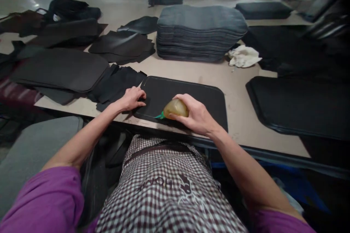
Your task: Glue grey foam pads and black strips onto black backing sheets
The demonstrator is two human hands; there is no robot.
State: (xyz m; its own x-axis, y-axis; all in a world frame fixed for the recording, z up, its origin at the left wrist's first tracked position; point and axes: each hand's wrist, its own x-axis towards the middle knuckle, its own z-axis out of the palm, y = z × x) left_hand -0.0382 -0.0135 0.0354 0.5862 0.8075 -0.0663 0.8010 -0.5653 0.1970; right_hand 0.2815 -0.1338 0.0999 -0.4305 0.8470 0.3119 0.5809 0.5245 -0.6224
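A black panel with rounded corners [199, 96] lies flat at the table's front edge, with a thin pale line along part of its border. In my right hand [195, 114] is a yellowish squeeze bottle [176, 107], tipped so that its green nozzle meets the panel near the front edge. My left hand [133, 99] rests on the panel's left end, thumb and fingers apart, with nothing held between them.
Behind the panel stands a tall stack of dark grey pieces [199, 34], with a crumpled white cloth [243, 56] to its right. Black pieces [65, 69] pile up at the left. Another black stack [295, 105] lies at the right.
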